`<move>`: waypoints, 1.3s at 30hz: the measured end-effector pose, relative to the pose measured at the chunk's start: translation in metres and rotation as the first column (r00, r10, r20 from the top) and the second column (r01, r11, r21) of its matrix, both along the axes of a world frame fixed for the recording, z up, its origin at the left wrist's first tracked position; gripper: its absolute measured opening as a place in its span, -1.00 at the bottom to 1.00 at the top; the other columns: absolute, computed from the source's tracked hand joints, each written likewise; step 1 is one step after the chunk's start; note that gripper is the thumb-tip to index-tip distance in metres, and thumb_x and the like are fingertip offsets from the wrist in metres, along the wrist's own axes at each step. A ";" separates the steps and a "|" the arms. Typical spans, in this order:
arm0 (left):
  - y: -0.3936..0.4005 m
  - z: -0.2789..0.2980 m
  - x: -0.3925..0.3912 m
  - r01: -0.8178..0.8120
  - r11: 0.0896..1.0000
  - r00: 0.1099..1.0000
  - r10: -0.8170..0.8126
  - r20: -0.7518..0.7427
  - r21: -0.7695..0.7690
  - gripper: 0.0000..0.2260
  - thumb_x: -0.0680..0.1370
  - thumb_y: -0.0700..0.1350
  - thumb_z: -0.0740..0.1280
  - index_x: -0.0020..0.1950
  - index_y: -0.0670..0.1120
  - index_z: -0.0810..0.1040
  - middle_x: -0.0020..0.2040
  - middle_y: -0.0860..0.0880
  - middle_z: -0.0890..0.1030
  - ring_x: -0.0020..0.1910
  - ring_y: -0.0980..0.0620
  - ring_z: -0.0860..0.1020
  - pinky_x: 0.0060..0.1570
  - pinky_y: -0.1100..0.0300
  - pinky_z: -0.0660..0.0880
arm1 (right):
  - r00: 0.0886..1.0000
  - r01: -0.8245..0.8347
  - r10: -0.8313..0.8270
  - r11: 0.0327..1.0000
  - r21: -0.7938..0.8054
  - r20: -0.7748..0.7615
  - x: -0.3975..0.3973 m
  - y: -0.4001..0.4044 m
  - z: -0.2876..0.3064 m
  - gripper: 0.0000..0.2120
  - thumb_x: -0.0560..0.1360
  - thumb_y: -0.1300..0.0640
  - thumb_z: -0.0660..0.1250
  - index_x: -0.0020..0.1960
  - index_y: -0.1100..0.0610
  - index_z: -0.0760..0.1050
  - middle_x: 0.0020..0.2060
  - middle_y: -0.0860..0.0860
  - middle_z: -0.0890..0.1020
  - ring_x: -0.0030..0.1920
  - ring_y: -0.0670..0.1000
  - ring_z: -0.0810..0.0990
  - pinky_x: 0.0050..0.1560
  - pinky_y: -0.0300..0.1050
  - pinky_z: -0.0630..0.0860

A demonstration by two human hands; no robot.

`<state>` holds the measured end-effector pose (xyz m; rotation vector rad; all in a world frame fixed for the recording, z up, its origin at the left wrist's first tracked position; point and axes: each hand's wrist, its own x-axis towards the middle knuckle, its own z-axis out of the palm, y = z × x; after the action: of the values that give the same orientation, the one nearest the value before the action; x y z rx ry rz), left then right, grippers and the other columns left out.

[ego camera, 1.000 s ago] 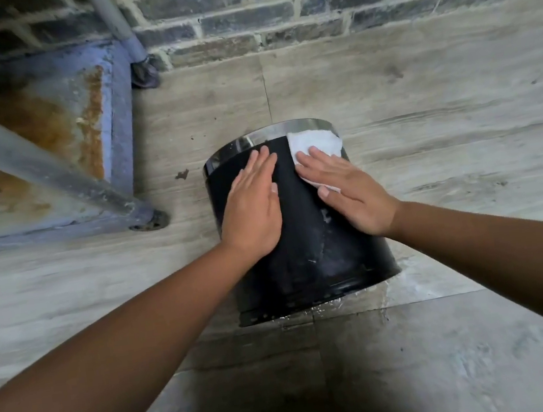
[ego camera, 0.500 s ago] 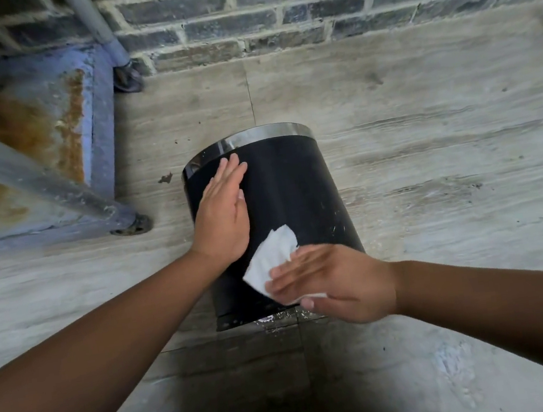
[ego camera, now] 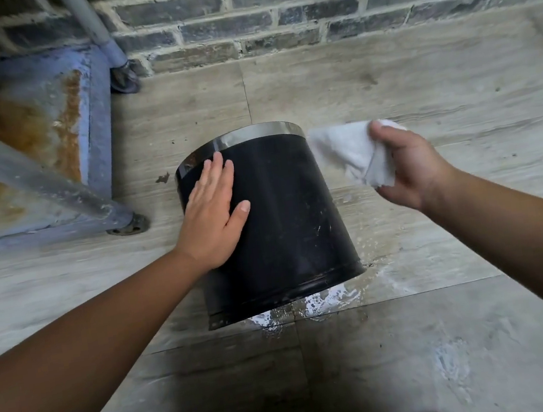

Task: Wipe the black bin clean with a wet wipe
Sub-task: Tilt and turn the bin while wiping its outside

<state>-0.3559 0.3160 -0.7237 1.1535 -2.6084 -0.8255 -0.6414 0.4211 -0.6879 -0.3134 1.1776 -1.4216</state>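
The black bin (ego camera: 284, 211) lies on its side on the tiled floor, its shiny metal rim pointing away from me toward the wall. My left hand (ego camera: 212, 213) rests flat with fingers spread on the bin's upper left side. My right hand (ego camera: 410, 166) is lifted off the bin, to the right of its rim, and grips a crumpled white wet wipe (ego camera: 349, 154). The wipe's free end hangs close to the rim's right edge; I cannot tell whether it touches.
A dark brick wall (ego camera: 305, 4) runs along the back. A rusty blue-grey metal frame (ego camera: 93, 125) with slanted tubes and foot pads stands at the left. White wet smears (ego camera: 314, 304) lie on the floor tiles under the bin's near end.
My right hand swept the wipe from the rim down to the bin's base, then lifted off up to the right of the rim. My left hand stayed on the bin.
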 end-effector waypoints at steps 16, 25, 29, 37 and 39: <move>0.009 -0.006 -0.004 -0.194 0.981 0.981 0.195 -0.020 0.025 -0.37 0.59 0.12 0.02 0.57 -0.09 -0.10 0.59 -0.02 -0.16 0.52 0.08 -0.22 0.50 0.04 -0.14 | 0.290 -0.682 0.322 0.730 0.042 -0.901 0.097 0.070 -0.021 -0.69 0.57 0.24 0.21 0.28 0.17 0.55 0.34 0.04 0.53 0.48 0.01 0.32 0.49 0.04 0.18; 0.005 -0.009 0.012 -0.175 0.982 0.982 0.180 -0.065 0.077 -0.35 0.57 0.13 -0.01 0.57 -0.09 -0.15 0.58 -0.02 -0.19 0.53 0.06 -0.24 0.50 0.07 -0.16 | 0.713 -0.575 0.472 0.816 -0.049 -0.518 0.117 0.083 0.017 -0.75 0.56 0.09 0.22 -0.18 0.11 0.63 -0.28 0.04 0.67 -0.20 0.03 0.65 -0.12 -0.10 0.55; 0.005 -0.009 0.013 -0.179 0.981 0.981 0.184 -0.066 0.078 -0.34 0.56 0.15 -0.01 0.57 -0.07 -0.16 0.58 0.00 -0.20 0.52 0.11 -0.26 0.48 0.13 -0.18 | 0.937 -0.199 0.194 0.980 0.010 -0.289 0.077 0.034 0.014 -0.78 0.51 0.06 0.23 -0.21 0.10 0.59 -0.49 0.07 0.53 -0.40 0.12 0.48 -0.34 -0.04 0.45; 0.005 -0.011 0.015 -0.196 0.975 0.974 0.207 -0.096 0.107 -0.35 0.57 0.14 0.02 0.57 -0.05 -0.15 0.58 0.05 -0.19 0.53 0.13 -0.24 0.48 0.12 -0.17 | 0.929 0.072 0.113 0.878 0.473 -0.352 0.049 -0.015 -0.055 -0.76 0.60 0.09 0.23 -0.02 0.24 0.56 -0.27 0.08 0.59 -0.28 0.03 0.55 -0.32 -0.13 0.43; 0.006 -0.011 0.015 -0.203 0.973 0.972 0.214 -0.095 0.108 -0.35 0.57 0.14 0.03 0.57 -0.05 -0.15 0.58 0.03 -0.19 0.53 0.13 -0.24 0.49 0.12 -0.17 | 0.920 0.023 0.202 0.827 0.562 -0.336 0.066 -0.011 -0.061 -0.71 0.61 0.07 0.19 0.00 0.29 0.52 -0.26 0.09 0.60 -0.27 0.03 0.58 -0.37 -0.20 0.44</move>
<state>-0.3406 0.3216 -0.7350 1.3429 -2.3353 -0.9493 -0.5751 0.4099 -0.7489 -0.2321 1.8187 -0.8869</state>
